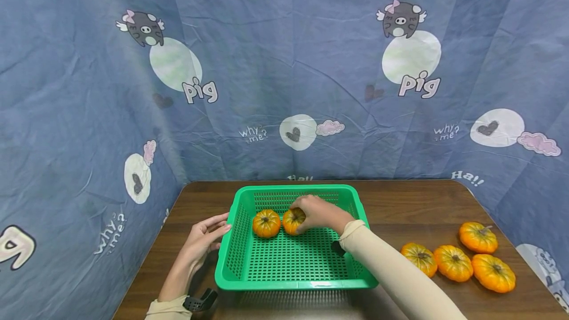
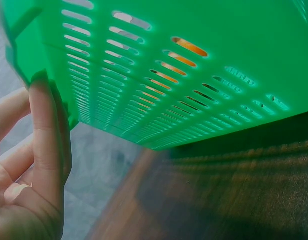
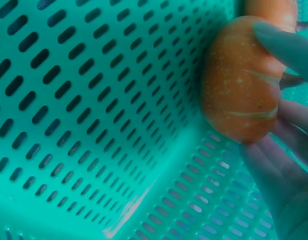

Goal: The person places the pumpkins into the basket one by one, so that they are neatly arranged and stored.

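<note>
A green plastic basket (image 1: 298, 285) with slotted walls stands on the table. My left hand (image 1: 202, 241) holds the basket's left rim, its fingertips against the edge in the left wrist view. Inside the basket, my right hand (image 1: 317, 214) grips a small orange pumpkin (image 1: 292, 221), partly covered by the fingers. The right wrist view shows that pumpkin (image 3: 238, 85) between thumb and fingers, near the basket's slotted wall. Another small pumpkin (image 1: 266, 223) sits just left of it on the basket floor.
Several more pumpkins (image 1: 453, 263) lie on the brown wooden table (image 1: 413, 206) to the right of the basket, partly beside my right sleeve (image 1: 395, 265). A blue printed curtain (image 1: 249, 63) hangs behind the table and along its sides.
</note>
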`<state>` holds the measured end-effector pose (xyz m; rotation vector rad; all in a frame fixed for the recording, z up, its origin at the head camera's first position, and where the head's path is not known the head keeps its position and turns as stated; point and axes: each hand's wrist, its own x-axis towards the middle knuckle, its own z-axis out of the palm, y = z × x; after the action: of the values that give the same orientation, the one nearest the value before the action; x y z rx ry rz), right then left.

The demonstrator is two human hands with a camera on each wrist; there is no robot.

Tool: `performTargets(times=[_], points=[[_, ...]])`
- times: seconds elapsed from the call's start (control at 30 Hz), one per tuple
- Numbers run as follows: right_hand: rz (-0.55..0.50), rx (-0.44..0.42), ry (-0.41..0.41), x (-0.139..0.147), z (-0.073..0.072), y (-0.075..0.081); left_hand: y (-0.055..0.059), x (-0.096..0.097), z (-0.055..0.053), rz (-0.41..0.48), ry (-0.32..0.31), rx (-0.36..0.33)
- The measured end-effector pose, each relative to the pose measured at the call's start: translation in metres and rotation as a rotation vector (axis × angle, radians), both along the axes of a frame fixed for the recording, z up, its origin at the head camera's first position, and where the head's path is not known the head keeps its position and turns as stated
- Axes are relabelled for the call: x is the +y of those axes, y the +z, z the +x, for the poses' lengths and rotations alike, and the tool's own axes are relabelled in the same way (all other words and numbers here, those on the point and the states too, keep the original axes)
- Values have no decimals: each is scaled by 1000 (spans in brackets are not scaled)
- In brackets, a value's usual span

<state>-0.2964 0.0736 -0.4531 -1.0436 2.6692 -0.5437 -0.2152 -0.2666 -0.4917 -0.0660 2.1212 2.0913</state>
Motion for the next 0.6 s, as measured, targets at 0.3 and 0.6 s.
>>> performTargets(times=[0.3,0.6], points=[[32,-5,-13,-3,1,1,1,1,0,-2,-2,3],[45,-8,-23,-3,3,2,0,1,1,-5,-8,6]])
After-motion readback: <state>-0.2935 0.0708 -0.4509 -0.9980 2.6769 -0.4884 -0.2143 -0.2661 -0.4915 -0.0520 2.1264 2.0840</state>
